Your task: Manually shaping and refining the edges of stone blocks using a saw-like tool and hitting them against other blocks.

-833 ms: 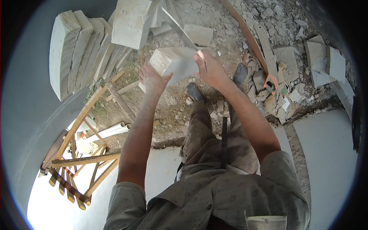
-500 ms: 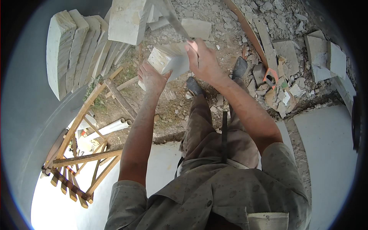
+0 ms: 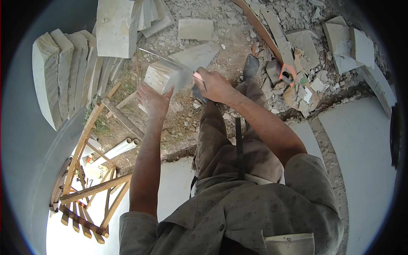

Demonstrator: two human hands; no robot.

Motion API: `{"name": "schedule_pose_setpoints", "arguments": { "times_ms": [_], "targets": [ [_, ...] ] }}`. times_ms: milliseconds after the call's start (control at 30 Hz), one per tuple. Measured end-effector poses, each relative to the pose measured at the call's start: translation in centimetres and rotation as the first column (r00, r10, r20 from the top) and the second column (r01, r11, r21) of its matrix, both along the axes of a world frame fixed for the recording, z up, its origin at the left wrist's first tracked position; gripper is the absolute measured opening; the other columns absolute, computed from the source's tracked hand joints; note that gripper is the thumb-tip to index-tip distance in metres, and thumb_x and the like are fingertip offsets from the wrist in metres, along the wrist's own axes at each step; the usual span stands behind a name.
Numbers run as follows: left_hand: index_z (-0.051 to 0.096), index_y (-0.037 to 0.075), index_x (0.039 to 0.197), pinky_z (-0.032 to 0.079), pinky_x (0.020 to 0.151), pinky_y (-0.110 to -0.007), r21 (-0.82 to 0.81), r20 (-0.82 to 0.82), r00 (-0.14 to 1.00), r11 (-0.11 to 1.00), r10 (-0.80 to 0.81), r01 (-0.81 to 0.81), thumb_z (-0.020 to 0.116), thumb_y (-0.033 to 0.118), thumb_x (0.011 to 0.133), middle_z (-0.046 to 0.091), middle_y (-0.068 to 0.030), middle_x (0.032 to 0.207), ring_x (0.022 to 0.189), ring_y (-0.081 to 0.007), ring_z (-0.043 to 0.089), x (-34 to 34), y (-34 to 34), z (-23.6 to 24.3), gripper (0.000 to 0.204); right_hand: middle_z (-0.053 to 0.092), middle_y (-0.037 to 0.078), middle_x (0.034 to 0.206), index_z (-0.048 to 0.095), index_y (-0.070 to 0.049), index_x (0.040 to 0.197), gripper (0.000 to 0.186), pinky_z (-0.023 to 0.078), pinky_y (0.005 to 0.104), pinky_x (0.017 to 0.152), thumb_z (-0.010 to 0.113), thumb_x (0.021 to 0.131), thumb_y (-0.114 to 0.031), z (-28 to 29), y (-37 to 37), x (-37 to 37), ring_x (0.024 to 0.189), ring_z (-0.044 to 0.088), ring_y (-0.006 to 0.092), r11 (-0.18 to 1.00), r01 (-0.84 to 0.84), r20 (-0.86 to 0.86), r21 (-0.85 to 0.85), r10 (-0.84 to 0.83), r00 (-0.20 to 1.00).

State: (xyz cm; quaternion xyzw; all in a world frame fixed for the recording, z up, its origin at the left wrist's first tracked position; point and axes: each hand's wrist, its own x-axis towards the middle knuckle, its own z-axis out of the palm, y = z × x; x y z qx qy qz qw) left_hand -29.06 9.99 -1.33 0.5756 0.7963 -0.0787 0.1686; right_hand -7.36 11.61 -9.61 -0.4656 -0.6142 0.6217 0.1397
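My left hand (image 3: 154, 101) cups a pale stone block (image 3: 160, 76) from below, holding it up in front of me. My right hand (image 3: 214, 85) grips the handle of a flat metal blade tool (image 3: 170, 64), whose long thin blade lies across the top of the block and points up-left. Both forearms rise from the lower edge. My legs in brown trousers and a dark shoe (image 3: 250, 66) stand on rubble below.
Several cut stone slabs (image 3: 70, 70) lean in a row at the left, a big block (image 3: 117, 27) behind them. A wooden ladder-like frame (image 3: 91, 178) lies lower left. Broken stone pieces (image 3: 304, 80) litter the right. A pale concrete slab (image 3: 361, 144) spreads lower right.
The block and both hands have come lower and closer to me. The blade now lies across the block's top instead of standing above it.
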Motion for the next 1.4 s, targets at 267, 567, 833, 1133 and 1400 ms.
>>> {"name": "schedule_pose_setpoints", "arguments": {
  "times_ms": [267,567,833,1133,1400],
  "targets": [
    [0.025,-0.002,0.136,0.026,0.103,-0.054,0.050,-0.004,1.000,0.999,-0.005,0.005,0.086,0.034,0.064,0.039,-0.0239,0.126,0.119,-0.0393,0.036,0.5,-0.7,-0.4,0.101,0.065,0.022,0.083,0.057,0.002,0.104,0.025,0.051,0.0450,0.072,0.056,0.083,-0.012,-7.5,-1.0,2.5,0.082,0.066,0.0378,0.982,0.001,0.237,-0.187,0.044,0.970],
    [0.032,-0.003,0.134,0.030,0.099,-0.050,0.164,0.023,0.999,0.986,-0.039,0.035,0.088,0.037,0.061,0.043,-0.0217,0.120,0.113,-0.0369,0.041,-0.7,0.0,-1.9,0.101,0.065,0.021,0.082,0.059,0.000,0.103,0.027,0.051,0.0436,0.072,0.057,0.080,-0.014,-15.2,-1.0,4.4,0.082,0.067,0.0358,0.980,-0.040,0.229,-0.193,0.085,0.970],
    [0.029,-0.005,0.136,0.036,0.097,-0.049,0.180,0.137,0.990,0.983,-0.046,0.020,0.089,0.031,0.062,0.042,-0.0210,0.122,0.116,-0.0360,0.043,-4.5,-1.0,-2.3,0.102,0.064,0.028,0.091,0.059,0.000,0.101,0.023,0.050,0.0480,0.077,0.056,0.087,-0.018,-19.8,-1.4,3.5,0.090,0.062,0.0446,0.982,-0.049,0.219,-0.184,0.089,0.972],
    [0.026,-0.004,0.139,0.035,0.104,-0.046,0.118,0.213,0.976,0.990,0.052,-0.078,0.088,0.033,0.065,0.040,-0.0211,0.129,0.124,-0.0339,0.042,-11.6,-2.4,-3.5,0.104,0.063,0.025,0.080,0.059,-0.002,0.097,0.021,0.049,0.0467,0.070,0.055,0.091,-0.022,-24.5,-1.2,0.6,0.081,0.065,0.0406,0.969,0.248,0.228,0.003,-0.242,0.943],
    [0.025,-0.004,0.141,0.042,0.101,-0.042,0.101,0.374,0.916,0.975,0.146,-0.197,0.088,0.030,0.066,0.044,-0.0190,0.129,0.120,-0.0304,0.048,-15.3,-2.9,-4.6,0.103,0.064,0.023,0.076,0.060,0.001,0.087,0.022,0.051,0.0438,0.073,0.055,0.088,-0.021,-26.8,-2.7,-1.4,0.078,0.065,0.0399,0.990,0.084,0.441,-0.114,-0.025,0.897]
  ]
}}
